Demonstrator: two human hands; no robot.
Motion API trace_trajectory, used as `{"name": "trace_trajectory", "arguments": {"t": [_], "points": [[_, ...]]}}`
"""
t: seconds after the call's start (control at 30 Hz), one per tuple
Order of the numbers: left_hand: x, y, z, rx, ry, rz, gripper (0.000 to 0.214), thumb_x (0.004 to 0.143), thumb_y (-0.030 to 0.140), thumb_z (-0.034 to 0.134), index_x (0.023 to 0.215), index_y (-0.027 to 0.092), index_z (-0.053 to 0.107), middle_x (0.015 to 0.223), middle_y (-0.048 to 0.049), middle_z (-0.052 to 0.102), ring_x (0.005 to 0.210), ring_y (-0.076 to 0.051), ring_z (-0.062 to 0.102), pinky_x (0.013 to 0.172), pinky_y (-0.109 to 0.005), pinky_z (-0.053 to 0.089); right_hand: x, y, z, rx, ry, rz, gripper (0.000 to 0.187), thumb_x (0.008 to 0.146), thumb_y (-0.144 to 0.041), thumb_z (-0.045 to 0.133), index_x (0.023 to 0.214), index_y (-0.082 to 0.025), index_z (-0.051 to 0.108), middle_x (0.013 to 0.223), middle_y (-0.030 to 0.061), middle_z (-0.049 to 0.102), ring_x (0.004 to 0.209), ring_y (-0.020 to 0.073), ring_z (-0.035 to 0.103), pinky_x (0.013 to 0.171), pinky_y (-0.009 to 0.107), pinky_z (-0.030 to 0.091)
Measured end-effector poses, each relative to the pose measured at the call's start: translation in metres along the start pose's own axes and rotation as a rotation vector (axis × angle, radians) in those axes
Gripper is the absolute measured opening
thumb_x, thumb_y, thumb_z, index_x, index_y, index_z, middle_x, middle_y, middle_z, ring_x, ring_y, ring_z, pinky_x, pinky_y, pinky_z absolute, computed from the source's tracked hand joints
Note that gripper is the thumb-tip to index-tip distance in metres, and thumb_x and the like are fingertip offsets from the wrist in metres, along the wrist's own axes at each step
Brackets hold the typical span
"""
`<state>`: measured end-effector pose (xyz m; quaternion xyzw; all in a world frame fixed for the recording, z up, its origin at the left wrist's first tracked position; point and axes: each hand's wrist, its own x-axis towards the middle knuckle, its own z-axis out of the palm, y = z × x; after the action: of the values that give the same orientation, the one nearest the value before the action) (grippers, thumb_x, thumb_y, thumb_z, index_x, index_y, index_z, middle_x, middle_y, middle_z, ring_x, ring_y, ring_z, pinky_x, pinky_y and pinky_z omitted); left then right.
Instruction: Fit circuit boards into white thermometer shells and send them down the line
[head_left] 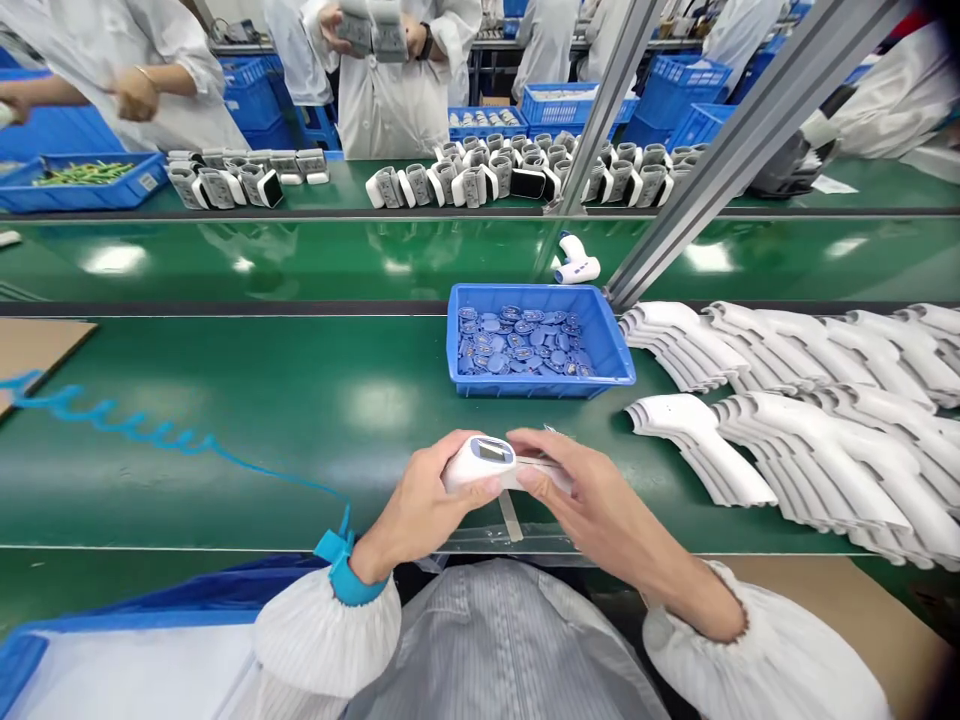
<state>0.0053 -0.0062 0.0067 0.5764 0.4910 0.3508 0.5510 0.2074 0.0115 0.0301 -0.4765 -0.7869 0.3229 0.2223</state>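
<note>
Both hands hold a white infrared thermometer (pixel 487 462) low over the green belt, its small dark display facing up. My left hand (pixel 424 505) grips the display end from the left. My right hand (pixel 592 495) has its fingers on the far end, where the thermometer's body is partly hidden. A blue wrist strap (pixel 339 553) circles my left wrist, and its coiled blue cord (pixel 112 420) runs away left across the belt. Nearest my right hand, stacks of white thermometer housings (pixel 810 450) lie on the right.
A blue tray (pixel 540 385) of small blue parts sits ahead. A white thermometer (pixel 577 265) lies on the far belt beside metal posts (pixel 611 110). Rows of grey-and-white devices (pixel 472 175) stand beyond, with co-workers (pixel 394 90) and blue crates behind them.
</note>
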Motion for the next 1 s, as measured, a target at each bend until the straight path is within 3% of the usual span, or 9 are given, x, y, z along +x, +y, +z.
{"name": "trace_trajectory", "arguments": {"t": [0.13, 0.2, 0.3, 0.47, 0.57, 0.7, 0.83, 0.9, 1.0], "points": [[0.002, 0.013, 0.009, 0.145, 0.011, -0.002, 0.032, 0.078, 0.031, 0.077, 0.104, 0.019, 0.064, 0.095, -0.0007, 0.07, 0.079, -0.016, 0.061, 0.069, -0.025, 0.045, 0.01, -0.022, 0.016, 0.0, 0.27, 0.066, 0.019, 0.092, -0.04, 0.059, 0.088, -0.021, 0.063, 0.082, 0.0004, 0.063, 0.07, 0.0137, 0.058, 0.066, 0.028, 0.045], [0.005, 0.016, 0.016, 0.165, -0.072, 0.027, 0.026, 0.076, 0.023, 0.074, 0.099, 0.018, 0.061, 0.092, -0.001, 0.069, 0.077, -0.016, 0.061, 0.065, -0.025, 0.045, 0.014, -0.029, 0.028, -0.087, 0.378, 0.106, 0.028, 0.092, -0.035, 0.059, 0.069, -0.02, 0.052, 0.069, -0.0028, 0.055, 0.061, 0.0107, 0.049, 0.06, 0.027, 0.038], [0.008, 0.017, 0.026, 0.226, -0.187, 0.161, 0.017, 0.078, 0.011, 0.06, 0.094, 0.017, 0.061, 0.091, -0.0025, 0.07, 0.078, -0.017, 0.063, 0.066, -0.026, 0.045, 0.016, -0.031, 0.037, -0.231, 0.396, 0.112, 0.041, 0.094, -0.038, 0.057, 0.06, -0.019, 0.043, 0.061, -0.0043, 0.049, 0.055, 0.009, 0.041, 0.055, 0.027, 0.028], [0.004, 0.011, 0.045, 0.56, -0.202, 0.194, 0.011, 0.074, 0.011, 0.053, 0.072, 0.017, 0.062, 0.061, -0.0052, 0.065, 0.05, -0.017, 0.054, 0.049, -0.03, 0.028, 0.01, -0.026, 0.035, -0.405, 0.537, 0.007, 0.05, 0.098, -0.029, 0.05, 0.052, -0.019, 0.035, 0.053, -0.003, 0.04, 0.051, 0.0093, 0.033, 0.051, 0.029, 0.021], [0.002, 0.012, 0.049, 0.651, -0.168, 0.228, 0.012, 0.074, 0.015, 0.056, 0.08, 0.016, 0.066, 0.069, -0.0095, 0.069, 0.055, -0.022, 0.06, 0.051, -0.031, 0.029, 0.005, -0.026, 0.03, -0.361, 0.669, -0.067, 0.051, 0.097, -0.021, 0.05, 0.05, -0.02, 0.03, 0.051, -0.0039, 0.034, 0.049, 0.0091, 0.028, 0.05, 0.03, 0.021], [0.003, 0.019, 0.041, 0.382, -0.233, 0.161, 0.022, 0.083, 0.029, 0.064, 0.102, 0.018, 0.064, 0.089, -0.0068, 0.074, 0.07, -0.022, 0.067, 0.057, -0.029, 0.039, -0.001, -0.028, 0.017, -0.257, 0.819, -0.031, 0.053, 0.096, -0.024, 0.054, 0.051, -0.021, 0.027, 0.05, -0.0054, 0.03, 0.048, 0.0086, 0.025, 0.049, 0.028, 0.023], [0.006, 0.019, 0.035, 0.295, -0.218, 0.035, 0.031, 0.084, 0.046, 0.068, 0.095, 0.018, 0.065, 0.084, -0.0061, 0.073, 0.069, -0.022, 0.066, 0.056, -0.029, 0.04, -0.002, -0.025, 0.007, -0.222, 0.653, 0.111, 0.046, 0.097, -0.037, 0.053, 0.055, -0.02, 0.047, 0.054, -0.0032, 0.048, 0.051, 0.0094, 0.039, 0.053, 0.027, 0.029], [0.007, 0.015, 0.039, 0.269, -0.216, 0.042, 0.027, 0.087, 0.043, 0.064, 0.096, 0.018, 0.064, 0.086, -0.0066, 0.073, 0.071, -0.022, 0.066, 0.058, -0.029, 0.041, 0.0, -0.018, 0.01, -0.251, 0.54, 0.156, 0.047, 0.098, -0.044, 0.052, 0.057, -0.02, 0.055, 0.055, -0.0018, 0.054, 0.051, 0.0102, 0.044, 0.053, 0.027, 0.029], [0.005, 0.01, 0.053, 0.343, -0.104, 0.03, 0.018, 0.085, 0.032, 0.062, 0.094, 0.017, 0.062, 0.084, -0.0085, 0.072, 0.067, -0.022, 0.064, 0.057, -0.03, 0.039, 0.002, -0.008, 0.023, -0.299, 0.56, 0.164, 0.055, 0.099, -0.045, 0.047, 0.052, -0.019, 0.056, 0.049, -0.0002, 0.054, 0.046, 0.0102, 0.043, 0.052, 0.029, 0.026]]}}
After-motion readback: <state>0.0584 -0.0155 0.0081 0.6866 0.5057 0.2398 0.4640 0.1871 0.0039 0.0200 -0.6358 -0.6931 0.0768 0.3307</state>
